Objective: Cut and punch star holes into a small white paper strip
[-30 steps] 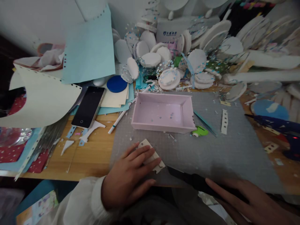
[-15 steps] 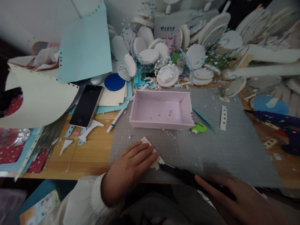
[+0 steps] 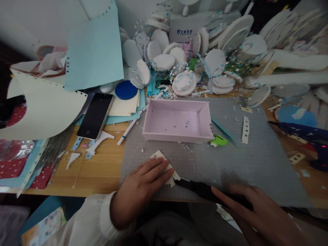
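My left hand lies flat with fingers stretched out. It presses a small cream-coloured piece of card or foam onto the grey cutting mat. My right hand, partly smeared by motion, is closed around a black-handled craft knife. The knife points left, its thin metal tip at the right edge of the cream piece, close to my left fingertips. Just beyond my hands stands a pale pink open box. A green-and-white correction-tape-like item and teal tweezers lie to its right.
A phone, a blue disc and a white pen lie left of the box. White foam discs crowd the back. A dark blue glue gun rests at the right. Punched strips and scraps are scattered around.
My right hand and the knife have shifted slightly left. My left hand still presses the cream piece in nearly the same place. The whole view has moved a little.
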{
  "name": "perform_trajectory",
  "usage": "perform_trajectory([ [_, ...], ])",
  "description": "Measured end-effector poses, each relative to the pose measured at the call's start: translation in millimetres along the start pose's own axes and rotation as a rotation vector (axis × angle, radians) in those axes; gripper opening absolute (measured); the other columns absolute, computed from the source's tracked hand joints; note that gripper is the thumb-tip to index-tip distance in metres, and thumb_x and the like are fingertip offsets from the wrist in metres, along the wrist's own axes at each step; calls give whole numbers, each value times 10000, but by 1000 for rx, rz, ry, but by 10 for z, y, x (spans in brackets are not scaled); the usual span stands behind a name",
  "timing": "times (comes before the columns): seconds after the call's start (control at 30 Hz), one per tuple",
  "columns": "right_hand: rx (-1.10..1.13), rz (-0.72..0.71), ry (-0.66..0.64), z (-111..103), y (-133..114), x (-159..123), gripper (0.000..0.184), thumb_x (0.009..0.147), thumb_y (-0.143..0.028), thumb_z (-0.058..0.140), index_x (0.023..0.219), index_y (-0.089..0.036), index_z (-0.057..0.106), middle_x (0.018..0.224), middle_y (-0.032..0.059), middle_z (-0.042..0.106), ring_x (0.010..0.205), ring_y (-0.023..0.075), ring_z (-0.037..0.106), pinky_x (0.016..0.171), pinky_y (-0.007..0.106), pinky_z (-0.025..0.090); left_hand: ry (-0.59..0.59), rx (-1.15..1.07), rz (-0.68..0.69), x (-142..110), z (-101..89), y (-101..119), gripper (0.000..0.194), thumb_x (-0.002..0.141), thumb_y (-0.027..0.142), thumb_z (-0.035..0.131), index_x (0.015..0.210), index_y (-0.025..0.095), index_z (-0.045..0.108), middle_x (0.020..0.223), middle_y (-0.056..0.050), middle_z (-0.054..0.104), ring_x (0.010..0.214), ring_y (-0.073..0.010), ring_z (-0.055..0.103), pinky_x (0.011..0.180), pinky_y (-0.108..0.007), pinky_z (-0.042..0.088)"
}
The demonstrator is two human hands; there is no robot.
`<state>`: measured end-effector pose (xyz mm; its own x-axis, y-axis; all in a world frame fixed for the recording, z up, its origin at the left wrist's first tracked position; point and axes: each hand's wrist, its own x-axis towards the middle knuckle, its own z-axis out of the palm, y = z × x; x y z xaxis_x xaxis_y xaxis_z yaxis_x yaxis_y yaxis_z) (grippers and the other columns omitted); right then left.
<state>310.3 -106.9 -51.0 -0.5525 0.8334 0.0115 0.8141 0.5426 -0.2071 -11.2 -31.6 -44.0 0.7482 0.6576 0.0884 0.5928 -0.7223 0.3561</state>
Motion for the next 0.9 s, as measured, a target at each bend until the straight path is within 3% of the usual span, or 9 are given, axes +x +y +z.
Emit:
perform_trajectory([
  [0.33,47,-20,40,4,22,199,568,878,-121,414,1422,-282,392,1063,118,532,894,210,551,680,329,523,6,-58,-26,-12,16,13,419,947,114,371,1347,202,460,1325,-55,562,1311,-201,417,1055,-390,455],
  [0.63,76,-31,131,-10,-83,567,577,855,-86,430,1395,-290,434,998,108,552,814,213,534,641,346,507,4,-51,-36,-23,23,4,455,909,93,428,1344,217,469,1343,-87,533,1310,-232,413,1024,-422,475],
  [0.77,98,-45,145,-22,-84,608,553,856,-77,420,1374,-266,467,987,112,556,793,204,528,640,344,502,16,-67,-72,-41,13,19,491,894,61,424,1346,246,473,1439,-100,421,1367,-257,326,1009,-429,484],
  [0.9,91,-47,113,-23,-72,609,549,860,-82,423,1374,-270,468,984,109,560,799,205,535,638,338,505,22,-2,-137,-41,1,40,526,887,72,465,1357,307,464,1500,-123,312,1396,-312,268,1048,-523,408],
])
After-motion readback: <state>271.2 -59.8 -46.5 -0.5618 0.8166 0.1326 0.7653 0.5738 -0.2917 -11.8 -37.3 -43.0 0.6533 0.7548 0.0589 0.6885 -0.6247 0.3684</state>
